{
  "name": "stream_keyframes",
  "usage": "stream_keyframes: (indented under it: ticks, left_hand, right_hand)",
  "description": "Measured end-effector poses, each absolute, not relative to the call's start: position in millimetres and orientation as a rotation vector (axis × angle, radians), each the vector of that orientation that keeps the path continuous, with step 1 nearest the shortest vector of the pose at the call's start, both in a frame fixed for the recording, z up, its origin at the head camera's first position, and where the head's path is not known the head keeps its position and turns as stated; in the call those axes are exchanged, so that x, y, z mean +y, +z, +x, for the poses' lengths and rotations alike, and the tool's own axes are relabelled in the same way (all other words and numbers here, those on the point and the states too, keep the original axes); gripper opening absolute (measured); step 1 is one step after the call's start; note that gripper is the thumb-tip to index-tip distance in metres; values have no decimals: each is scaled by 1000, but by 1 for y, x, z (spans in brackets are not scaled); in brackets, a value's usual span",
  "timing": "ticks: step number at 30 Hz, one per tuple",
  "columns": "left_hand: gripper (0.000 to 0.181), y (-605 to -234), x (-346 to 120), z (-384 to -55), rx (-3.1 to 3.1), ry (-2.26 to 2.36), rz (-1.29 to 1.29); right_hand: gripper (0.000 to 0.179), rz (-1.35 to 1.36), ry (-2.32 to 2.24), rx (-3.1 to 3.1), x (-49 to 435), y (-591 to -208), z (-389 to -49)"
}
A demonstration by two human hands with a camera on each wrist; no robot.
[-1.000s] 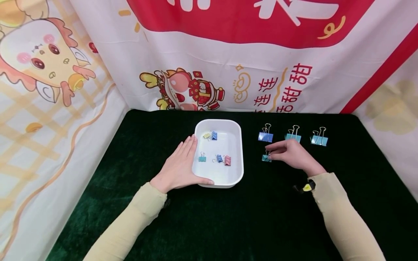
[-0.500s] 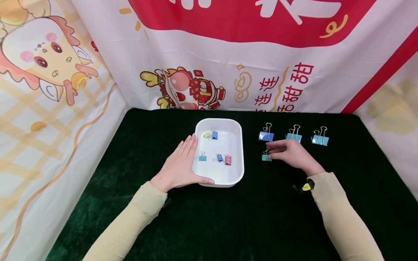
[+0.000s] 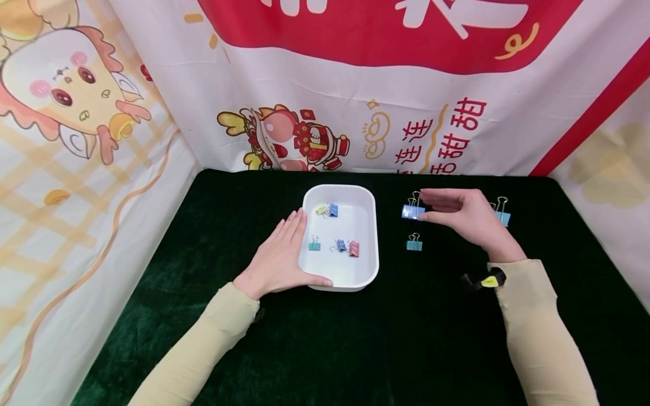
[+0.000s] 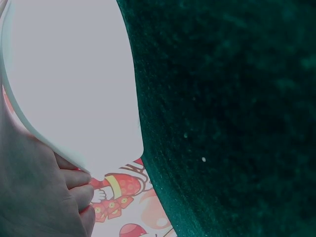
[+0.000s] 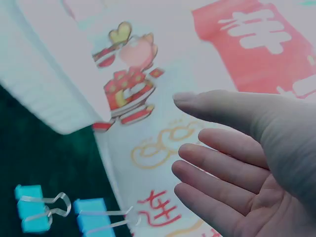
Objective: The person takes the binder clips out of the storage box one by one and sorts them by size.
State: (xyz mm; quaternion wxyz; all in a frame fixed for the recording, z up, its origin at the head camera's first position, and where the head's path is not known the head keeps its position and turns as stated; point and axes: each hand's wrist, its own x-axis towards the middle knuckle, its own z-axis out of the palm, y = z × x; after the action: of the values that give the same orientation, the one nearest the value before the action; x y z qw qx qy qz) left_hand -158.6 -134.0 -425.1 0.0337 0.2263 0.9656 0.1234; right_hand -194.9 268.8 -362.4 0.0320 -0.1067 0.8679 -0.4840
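Observation:
My left hand (image 3: 279, 256) rests along the left side of a white plastic tray (image 3: 377, 242), fingers straight, thumb over the near rim. In the tray lie small binder clips: a yellow one (image 3: 321, 210), a teal one (image 3: 315, 247), a pink one (image 3: 354, 249) and two blue ones. My right hand (image 3: 464, 217) is held with straight fingers beside a large blue binder clip (image 3: 410, 212); the right wrist view shows nothing in its grasp. A small teal binder clip (image 3: 414, 246) stands nearer on the table. A larger teal clip (image 3: 503, 219) shows partly behind the hand.
A dark green velvet cloth (image 3: 355, 349) covers the table. Printed fabric (image 3: 315, 73) hangs behind and at both sides. The right hand hides the spot between the large blue clip and the far right teal clip.
My right hand has left the small teal binder clip, which now stands on its own, and moved back and right to the large blue clip. The left hand and tray stay put.

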Motion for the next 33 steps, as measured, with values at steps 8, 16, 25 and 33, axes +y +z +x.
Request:
stream_keyframes:
  ticks: [8, 16, 25, 33]
  left_hand:
    - [146, -425, -135, -159, 2972, 394, 700]
    - [146, -425, -135, -158, 2978, 403, 696]
    - [146, -426, -134, -158, 2979, 407, 688]
    - [145, -426, -134, -157, 2973, 414, 691]
  right_hand:
    - [54, -387, -1590, 2645, 251, -344, -189]
    - [55, -454, -1648, 2580, 228, -345, -189]
    - [54, -560, -1589, 2512, 196, -363, -196]
    - [57, -680, -1503, 2455, 165, -369, -211]
